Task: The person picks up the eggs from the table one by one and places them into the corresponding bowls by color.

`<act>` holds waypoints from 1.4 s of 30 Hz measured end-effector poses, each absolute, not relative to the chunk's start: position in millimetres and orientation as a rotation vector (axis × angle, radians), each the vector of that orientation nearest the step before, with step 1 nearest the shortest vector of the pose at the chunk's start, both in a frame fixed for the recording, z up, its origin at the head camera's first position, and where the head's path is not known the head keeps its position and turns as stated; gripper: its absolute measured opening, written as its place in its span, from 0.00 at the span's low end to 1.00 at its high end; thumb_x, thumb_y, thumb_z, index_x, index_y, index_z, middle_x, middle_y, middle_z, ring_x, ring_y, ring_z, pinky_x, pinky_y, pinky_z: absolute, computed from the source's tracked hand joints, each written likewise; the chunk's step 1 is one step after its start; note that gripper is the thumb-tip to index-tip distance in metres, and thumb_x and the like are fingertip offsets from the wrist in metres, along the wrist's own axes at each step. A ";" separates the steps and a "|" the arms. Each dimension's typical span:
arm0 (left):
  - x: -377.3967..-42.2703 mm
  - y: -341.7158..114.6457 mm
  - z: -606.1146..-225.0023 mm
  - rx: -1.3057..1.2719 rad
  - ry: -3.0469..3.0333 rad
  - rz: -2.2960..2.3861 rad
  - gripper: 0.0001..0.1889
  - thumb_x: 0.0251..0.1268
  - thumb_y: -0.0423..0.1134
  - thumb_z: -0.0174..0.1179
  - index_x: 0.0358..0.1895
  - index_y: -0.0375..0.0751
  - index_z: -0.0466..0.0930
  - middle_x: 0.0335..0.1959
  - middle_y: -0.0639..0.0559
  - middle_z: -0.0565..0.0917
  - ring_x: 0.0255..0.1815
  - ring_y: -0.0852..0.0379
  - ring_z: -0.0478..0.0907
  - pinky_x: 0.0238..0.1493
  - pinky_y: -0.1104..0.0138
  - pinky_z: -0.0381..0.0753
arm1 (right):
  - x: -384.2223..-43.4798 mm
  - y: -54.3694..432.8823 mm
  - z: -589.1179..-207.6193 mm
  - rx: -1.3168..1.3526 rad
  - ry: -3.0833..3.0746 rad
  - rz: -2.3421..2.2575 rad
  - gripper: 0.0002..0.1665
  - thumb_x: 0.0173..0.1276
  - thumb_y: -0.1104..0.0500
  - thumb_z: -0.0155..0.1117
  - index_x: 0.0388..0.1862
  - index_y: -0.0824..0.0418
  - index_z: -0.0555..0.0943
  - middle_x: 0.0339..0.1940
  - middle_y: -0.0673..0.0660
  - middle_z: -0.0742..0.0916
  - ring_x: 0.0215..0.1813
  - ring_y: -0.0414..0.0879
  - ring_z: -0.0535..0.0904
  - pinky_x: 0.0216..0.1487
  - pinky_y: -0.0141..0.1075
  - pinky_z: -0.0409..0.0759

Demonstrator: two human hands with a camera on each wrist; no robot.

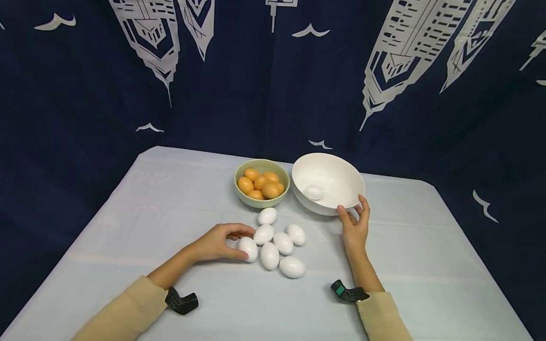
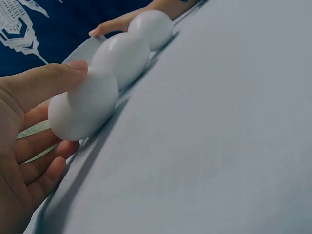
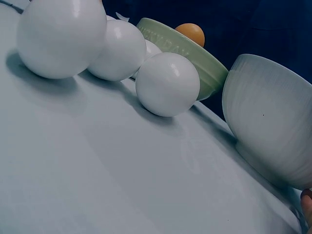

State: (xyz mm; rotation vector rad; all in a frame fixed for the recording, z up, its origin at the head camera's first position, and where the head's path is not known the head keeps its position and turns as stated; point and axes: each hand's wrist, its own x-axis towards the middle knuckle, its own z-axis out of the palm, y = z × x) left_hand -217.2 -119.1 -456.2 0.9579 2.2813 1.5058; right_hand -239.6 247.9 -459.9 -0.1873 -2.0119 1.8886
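My left hand (image 1: 219, 242) holds a white egg (image 1: 248, 249) at the left edge of a loose group of several white eggs. In the left wrist view the thumb (image 2: 58, 80) lies over this egg (image 2: 83, 109), with the fingers bent behind it. My right hand (image 1: 355, 229) grips the near right side of a large white bowl (image 1: 347, 177), thumb and fingers spread along its outer wall. One white egg (image 1: 314, 192) lies inside that bowl. Only a fingertip of the right hand shows in the right wrist view, low on the white bowl (image 3: 268, 117).
A smaller green bowl (image 1: 260, 203) with several orange-brown eggs (image 1: 270, 190) stands left of the white bowl. Between the hands lie the other white eggs (image 1: 283, 243) on the pale tablecloth (image 1: 239, 303). A dark blue printed curtain (image 1: 264, 94) hangs behind the table.
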 end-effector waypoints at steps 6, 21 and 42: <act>-216.5 -117.3 -457.9 0.977 2.317 1.476 0.32 0.50 0.43 0.76 0.60 0.41 0.77 0.53 0.53 0.83 0.53 0.59 0.78 0.54 0.63 0.75 | -239.2 249.3 -458.4 -0.203 -2.007 1.910 0.42 0.73 0.57 0.61 0.78 0.47 0.50 0.71 0.62 0.61 0.67 0.58 0.67 0.58 0.26 0.72; -215.1 -118.1 -461.1 0.954 2.347 1.454 0.24 0.49 0.45 0.77 0.50 0.45 0.81 0.46 0.58 0.83 0.48 0.60 0.78 0.52 0.63 0.75 | -238.7 248.5 -459.2 -0.196 -2.015 1.890 0.42 0.72 0.56 0.61 0.78 0.47 0.51 0.70 0.63 0.61 0.60 0.48 0.71 0.56 0.24 0.72; -220.1 -122.5 -459.8 0.936 2.273 1.505 0.24 0.47 0.40 0.78 0.49 0.41 0.81 0.47 0.53 0.83 0.49 0.57 0.78 0.54 0.63 0.76 | -239.8 249.0 -460.6 -0.204 -2.016 1.882 0.42 0.72 0.55 0.62 0.78 0.47 0.52 0.70 0.63 0.62 0.66 0.59 0.68 0.56 0.25 0.72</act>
